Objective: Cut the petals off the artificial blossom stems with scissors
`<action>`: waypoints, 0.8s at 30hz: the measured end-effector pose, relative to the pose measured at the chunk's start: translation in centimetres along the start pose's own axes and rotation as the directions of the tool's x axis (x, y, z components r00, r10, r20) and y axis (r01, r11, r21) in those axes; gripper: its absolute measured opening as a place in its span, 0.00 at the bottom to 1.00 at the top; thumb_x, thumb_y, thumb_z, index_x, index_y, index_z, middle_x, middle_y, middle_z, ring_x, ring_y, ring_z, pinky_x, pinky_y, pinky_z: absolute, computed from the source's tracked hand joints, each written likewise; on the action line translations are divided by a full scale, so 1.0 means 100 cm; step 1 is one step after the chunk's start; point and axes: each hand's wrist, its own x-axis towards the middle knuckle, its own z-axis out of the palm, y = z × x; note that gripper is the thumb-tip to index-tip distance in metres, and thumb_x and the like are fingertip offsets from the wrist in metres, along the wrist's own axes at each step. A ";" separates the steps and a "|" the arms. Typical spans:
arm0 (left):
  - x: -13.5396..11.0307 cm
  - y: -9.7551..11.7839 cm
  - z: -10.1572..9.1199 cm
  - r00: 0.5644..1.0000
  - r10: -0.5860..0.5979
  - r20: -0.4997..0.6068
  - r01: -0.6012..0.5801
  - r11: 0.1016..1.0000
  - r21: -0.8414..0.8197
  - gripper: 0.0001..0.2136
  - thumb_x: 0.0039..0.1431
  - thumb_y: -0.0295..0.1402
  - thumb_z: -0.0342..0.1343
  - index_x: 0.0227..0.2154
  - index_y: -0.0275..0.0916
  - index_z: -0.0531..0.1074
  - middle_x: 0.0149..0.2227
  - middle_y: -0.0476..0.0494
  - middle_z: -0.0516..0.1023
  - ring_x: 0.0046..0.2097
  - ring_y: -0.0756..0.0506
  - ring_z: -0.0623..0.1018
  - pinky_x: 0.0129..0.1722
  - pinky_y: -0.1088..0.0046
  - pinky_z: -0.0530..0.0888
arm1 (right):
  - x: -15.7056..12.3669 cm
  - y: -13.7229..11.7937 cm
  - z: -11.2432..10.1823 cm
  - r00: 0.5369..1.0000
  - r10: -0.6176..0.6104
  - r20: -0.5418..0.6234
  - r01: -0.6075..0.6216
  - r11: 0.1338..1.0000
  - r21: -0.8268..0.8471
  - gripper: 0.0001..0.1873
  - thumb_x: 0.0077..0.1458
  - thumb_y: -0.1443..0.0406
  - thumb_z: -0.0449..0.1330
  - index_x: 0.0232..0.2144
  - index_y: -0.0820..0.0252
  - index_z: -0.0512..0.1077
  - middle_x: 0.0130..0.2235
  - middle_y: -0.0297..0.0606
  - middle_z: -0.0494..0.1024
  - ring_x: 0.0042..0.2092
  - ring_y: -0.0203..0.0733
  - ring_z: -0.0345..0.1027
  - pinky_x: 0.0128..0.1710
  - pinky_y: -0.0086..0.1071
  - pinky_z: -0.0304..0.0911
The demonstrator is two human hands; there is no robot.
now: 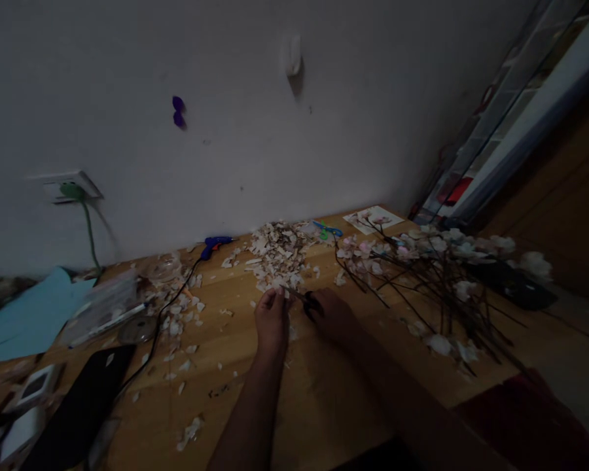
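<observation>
Beneath a pale wall (127,65), the wooden tabletop (319,405) carries a heap of whitish, petal-like scraps (279,248). On its near side, the left hand (271,320) pinches a small pale piece (279,292) at its fingertips. The right hand (334,314) is closed around dark-handled scissors (312,305), their long axis slanting left and away, tips just beside the left hand's fingertips.

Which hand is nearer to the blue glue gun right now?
Left. The left hand is on the near side of the blue glue gun, to its right; the right hand, holding the black-handled scissors, is farther off to the right.
</observation>
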 end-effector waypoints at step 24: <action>-0.002 0.028 -0.003 0.986 0.131 0.108 -0.164 0.899 0.407 0.09 0.43 0.36 0.68 0.25 0.36 0.79 0.24 0.47 0.77 0.28 0.49 0.73 0.29 0.77 0.67 | 0.000 -0.002 -0.003 1.000 -0.007 -0.004 0.007 1.000 0.000 0.10 0.58 0.67 0.58 0.43 0.60 0.70 0.44 0.42 0.74 0.48 0.45 0.64 0.47 0.34 0.59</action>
